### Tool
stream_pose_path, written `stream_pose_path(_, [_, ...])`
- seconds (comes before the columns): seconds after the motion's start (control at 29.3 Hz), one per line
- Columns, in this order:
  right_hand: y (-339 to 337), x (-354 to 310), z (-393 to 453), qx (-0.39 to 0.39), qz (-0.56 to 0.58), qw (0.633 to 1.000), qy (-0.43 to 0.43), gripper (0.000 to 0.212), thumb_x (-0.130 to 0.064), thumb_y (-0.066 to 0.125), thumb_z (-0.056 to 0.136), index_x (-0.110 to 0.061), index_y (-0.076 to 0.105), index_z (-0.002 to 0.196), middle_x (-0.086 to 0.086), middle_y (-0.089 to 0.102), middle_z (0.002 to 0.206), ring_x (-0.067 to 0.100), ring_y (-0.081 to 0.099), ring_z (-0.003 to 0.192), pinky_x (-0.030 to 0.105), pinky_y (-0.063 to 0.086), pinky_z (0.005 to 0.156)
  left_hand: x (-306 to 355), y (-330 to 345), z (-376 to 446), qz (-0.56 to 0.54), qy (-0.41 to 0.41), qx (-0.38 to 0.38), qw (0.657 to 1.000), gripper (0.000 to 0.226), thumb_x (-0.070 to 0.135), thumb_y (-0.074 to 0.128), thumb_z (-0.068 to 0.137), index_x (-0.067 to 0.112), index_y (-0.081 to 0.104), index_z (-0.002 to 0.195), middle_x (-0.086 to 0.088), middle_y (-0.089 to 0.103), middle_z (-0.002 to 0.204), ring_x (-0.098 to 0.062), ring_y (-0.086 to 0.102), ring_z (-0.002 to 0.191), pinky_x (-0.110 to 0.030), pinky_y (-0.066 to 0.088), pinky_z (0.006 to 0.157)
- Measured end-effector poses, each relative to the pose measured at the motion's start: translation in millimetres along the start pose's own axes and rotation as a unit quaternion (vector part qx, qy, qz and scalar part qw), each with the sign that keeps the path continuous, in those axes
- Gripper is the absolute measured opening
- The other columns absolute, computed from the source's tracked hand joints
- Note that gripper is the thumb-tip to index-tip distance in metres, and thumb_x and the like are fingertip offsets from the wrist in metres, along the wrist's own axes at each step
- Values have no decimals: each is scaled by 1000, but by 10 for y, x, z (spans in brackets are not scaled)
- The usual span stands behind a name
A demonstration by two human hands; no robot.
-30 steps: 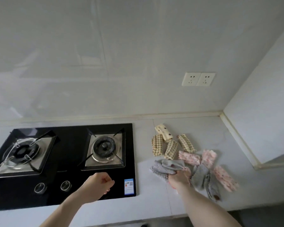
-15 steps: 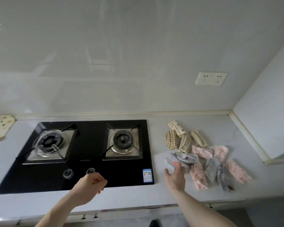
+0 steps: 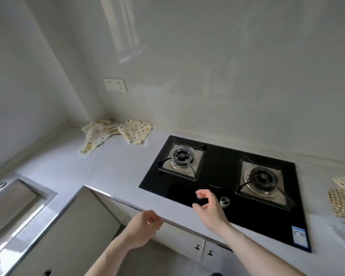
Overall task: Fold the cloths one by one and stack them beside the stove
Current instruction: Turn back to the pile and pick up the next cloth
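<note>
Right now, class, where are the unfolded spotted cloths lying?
In the head view the spotted cloths lie crumpled at the back left corner of the counter, against the wall, left of the stove and below the wall socket.

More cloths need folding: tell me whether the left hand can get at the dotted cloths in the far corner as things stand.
Probably yes. The left hand holds nothing, and bare counter lies between it and the dotted cloths. Nothing stands in the way, though they lie far back by the wall, so a long reach or a step looks needed.

Low in the frame, both bare hands hang empty, the left hand (image 3: 145, 226) loosely curled off the pale counter (image 3: 112, 168), the right hand (image 3: 209, 206) over the black glass stove (image 3: 223, 162), with spotted cream cloths (image 3: 116, 134) crumpled upper left.
</note>
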State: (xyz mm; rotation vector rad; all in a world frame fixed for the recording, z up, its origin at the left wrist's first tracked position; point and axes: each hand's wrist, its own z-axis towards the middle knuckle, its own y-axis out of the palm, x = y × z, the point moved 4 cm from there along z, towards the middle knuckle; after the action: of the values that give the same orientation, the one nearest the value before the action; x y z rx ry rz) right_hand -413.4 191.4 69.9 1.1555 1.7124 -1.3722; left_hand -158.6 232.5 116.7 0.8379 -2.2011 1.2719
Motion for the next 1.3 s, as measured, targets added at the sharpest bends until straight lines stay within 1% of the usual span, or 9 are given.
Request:
stream_pose_path(0.14, [467, -437, 309, -75, -25, 996, -31, 34, -23, 69, 91, -39, 56, 118, -17, 52, 120, 12, 62, 77, 20, 51, 75, -348, -430, 26, -28, -19, 50, 998, 15, 35, 64, 94, 26, 70, 84, 6, 71, 76, 4, 62, 58, -14, 42, 53])
stream_pose_path(0.38, [1245, -872, 1111, -169, -36, 985, -20, 28, -31, 72, 86, -41, 61, 110, -16, 58, 122, 14, 67, 102, 42, 57, 96, -980, -1143, 166, -53, -78, 108, 990, 14, 41, 65, 95, 30, 70, 89, 10, 74, 82, 1, 67, 69, -16, 48, 60])
stream_pose_path(0.48, [1567, -1166, 1397, -196, -48, 979, -26, 27, -30, 71, 87, -41, 60, 109, -17, 58, 120, 14, 67, 104, 43, 56, 98, -1246, -1546, 212, -49, -101, 149, 982, 11, 42, 67, 94, 33, 71, 90, 17, 75, 88, 7, 66, 78, -13, 47, 69])
stream_pose_path(0.62, [1955, -1565, 1758, -224, -71, 970, -57, 27, -25, 70, 90, -40, 60, 110, -13, 57, 123, 18, 66, 107, 44, 55, 100, -1616, -2008, 465, -58, -113, 197, 972, 8, 43, 69, 92, 36, 72, 91, 16, 74, 97, -2, 68, 90, -24, 52, 78])
stream_pose_path(0.75, [2235, -1858, 1883, -244, -84, 963, -76, 27, -26, 69, 93, -35, 60, 116, -15, 56, 124, 14, 64, 104, 32, 54, 96, -1821, -2299, 870, -57, -102, 167, 979, 10, 43, 71, 89, 35, 72, 93, 14, 70, 104, -4, 68, 95, -25, 51, 79])
stream_pose_path(0.89, [2355, -2069, 2010, -254, -139, 953, -86, 27, -35, 67, 95, -40, 57, 120, -20, 51, 126, 5, 62, 94, 15, 46, 75, -2051, -2732, 1522, -13, -103, 131, 986, 22, 50, 70, 82, 37, 65, 100, 3, 56, 122, -11, 62, 103, -32, 54, 88])
stream_pose_path(0.99, [2416, -2164, 2109, -243, -145, 957, -67, 27, -40, 67, 95, -45, 56, 118, -23, 52, 123, 4, 64, 89, 15, 48, 72, -2223, -3062, 2094, 18, -112, 101, 988, 28, 36, 68, 93, 25, 61, 117, 3, 36, 134, -17, 62, 105, -26, 52, 78])
stream_pose_path(1.13, [2575, -2238, 2287, -178, -132, 975, -29, 27, -40, 67, 94, -45, 57, 118, -24, 51, 127, 1, 66, 91, 16, 51, 71, -2555, -3518, 2863, 112, -100, 70, 986, 36, 33, 66, 95, 21, 58, 128, -5, 30, 151, -26, 57, 121, -32, 49, 101])
stream_pose_path(1.3, [2909, -2428, 2319, -113, -124, 986, 16, 29, -41, 65, 94, -43, 57, 122, -26, 50, 128, 3, 65, 94, 19, 53, 73, -2932, -3891, 3474, 197, -100, 21, 975, 52, 36, 62, 93, 21, 52, 142, -7, 19, 160, -33, 43, 138, -37, 43, 110])
